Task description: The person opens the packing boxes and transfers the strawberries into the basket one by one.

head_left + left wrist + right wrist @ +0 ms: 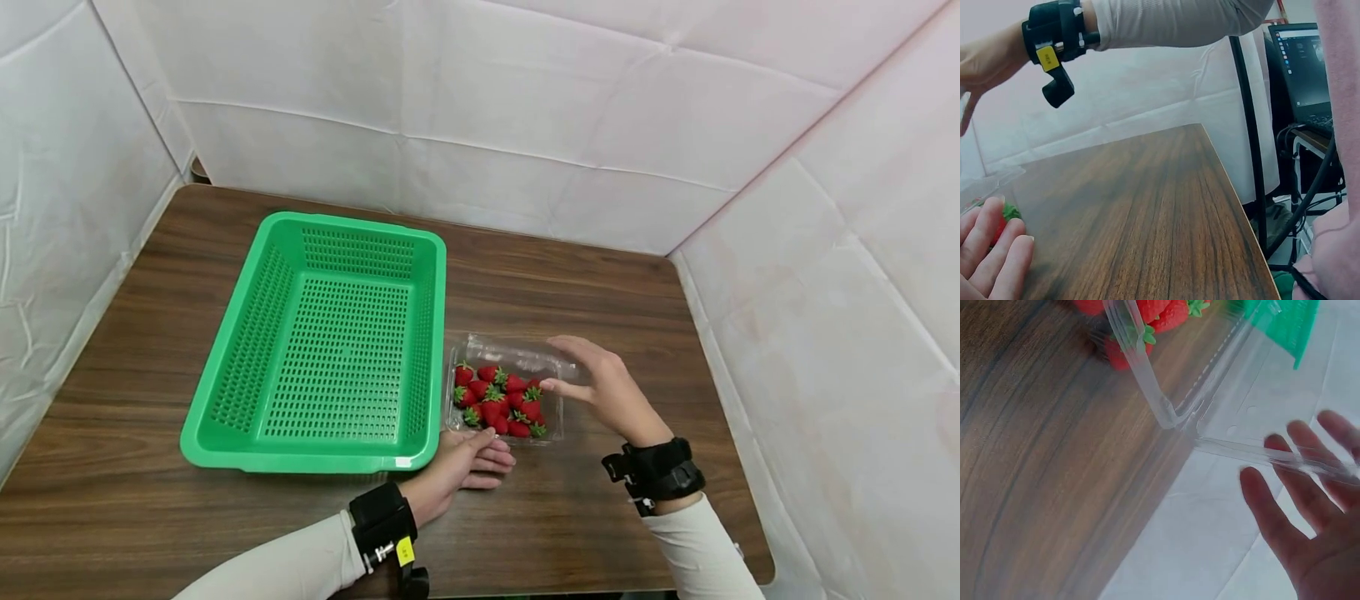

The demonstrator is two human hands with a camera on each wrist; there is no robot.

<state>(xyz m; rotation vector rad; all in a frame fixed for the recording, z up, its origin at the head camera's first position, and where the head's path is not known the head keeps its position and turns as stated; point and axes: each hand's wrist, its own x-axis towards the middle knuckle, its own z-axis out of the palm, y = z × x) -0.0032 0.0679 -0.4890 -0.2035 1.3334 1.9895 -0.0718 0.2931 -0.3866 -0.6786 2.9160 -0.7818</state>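
Beside the green basket, both hands (fingers spread) flank the strawberry punnet.

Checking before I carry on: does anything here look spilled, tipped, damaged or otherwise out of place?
Nothing stands out. The strawberries all sit inside the clear clamshell, whose lid is swung open under the right hand. The left hand rests at its near edge. The green basket stands level on the table, nothing in it.

one green basket; one clear punnet, about a dozen strawberries
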